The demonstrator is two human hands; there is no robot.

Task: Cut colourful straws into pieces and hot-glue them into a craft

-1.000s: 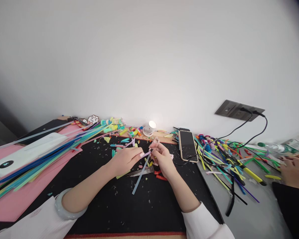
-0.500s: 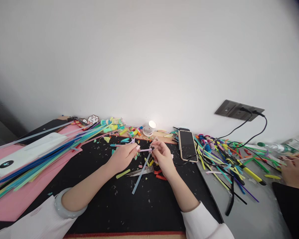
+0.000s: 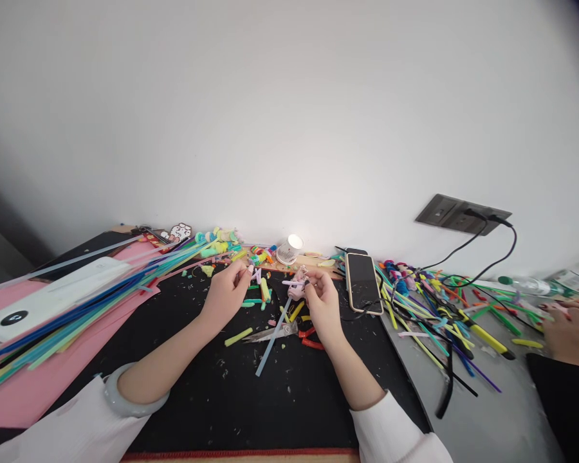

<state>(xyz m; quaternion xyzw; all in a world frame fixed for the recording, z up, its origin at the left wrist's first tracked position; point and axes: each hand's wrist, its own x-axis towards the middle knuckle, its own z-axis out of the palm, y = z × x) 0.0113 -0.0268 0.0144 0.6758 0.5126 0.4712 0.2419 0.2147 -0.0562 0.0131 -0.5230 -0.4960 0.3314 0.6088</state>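
My right hand [image 3: 322,303] is closed on a small pink folded straw piece [image 3: 296,287], held just above the black mat [image 3: 289,399]. My left hand [image 3: 226,289] has reached to the back of the mat, and its fingertips pinch at a short pale purple straw piece [image 3: 257,275] among the cut bits; I cannot tell whether it is lifted. A long grey-blue straw [image 3: 271,342] lies slanted on the mat below my hands, across a pair of scissors [image 3: 274,333]. Short yellow, green and red straw pieces lie scattered around them.
A bundle of long coloured straws [image 3: 77,308] lies over pink sheets at the left. A phone [image 3: 363,281] lies right of my hands, with a tangle of straws and cables [image 3: 434,308] beyond. A small lit lamp [image 3: 290,248] stands by the wall. Another person's hand [image 3: 569,334] is at far right.
My left hand let go of the pale straw strip stretched between both hands and moved left and back to the cut pieces. My right hand rose slightly, keeping the pink piece.
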